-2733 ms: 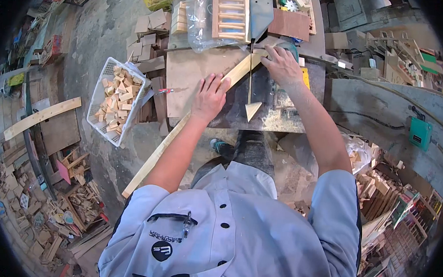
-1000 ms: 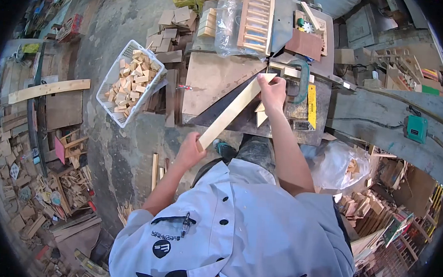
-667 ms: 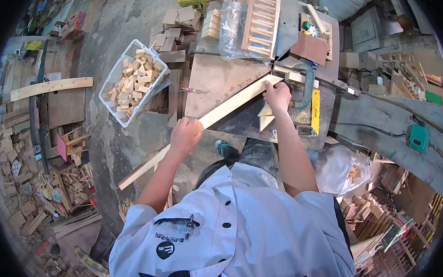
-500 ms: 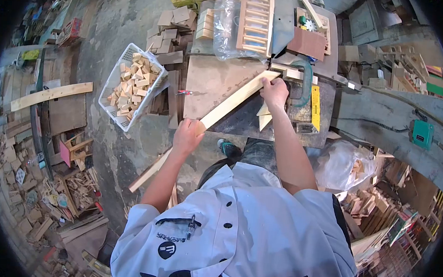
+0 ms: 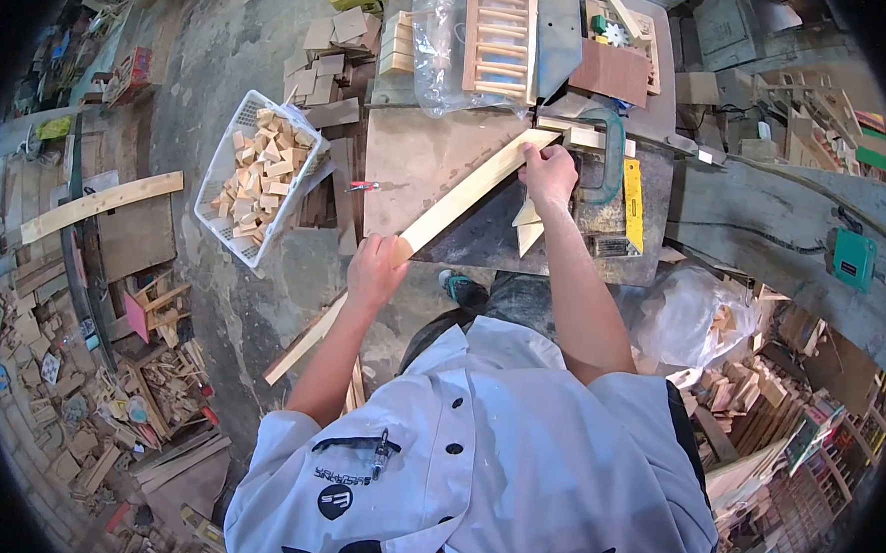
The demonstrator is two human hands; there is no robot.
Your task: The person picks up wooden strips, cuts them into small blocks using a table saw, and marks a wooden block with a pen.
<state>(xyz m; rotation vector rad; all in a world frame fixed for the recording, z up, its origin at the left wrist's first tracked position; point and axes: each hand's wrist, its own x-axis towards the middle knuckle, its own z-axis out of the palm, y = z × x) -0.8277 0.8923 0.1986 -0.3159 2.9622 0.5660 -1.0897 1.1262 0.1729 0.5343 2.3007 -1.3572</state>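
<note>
A long pale wooden strip runs diagonally across the work table. My left hand is wrapped round it near the table's front edge, and its lower end sticks out past my forearm. Close to the strip's upper end, my right hand pinches its edge between thumb and fingers. That end lies by small wood blocks at the teal C-clamp. Partly under my right wrist are pointed wood offcuts. A yellow ruler-like piece lies to the right of that hand.
A white plastic basket of small wood blocks stands on the floor at left. Red-handled pliers lie on the table's left side. Behind are a slatted wooden frame and plastic wrap. A clear bag sits at right.
The view has shifted slightly. Both hands keep their hold on the wooden strip, whose upper end appears a little closer to the blocks by the clamp.
</note>
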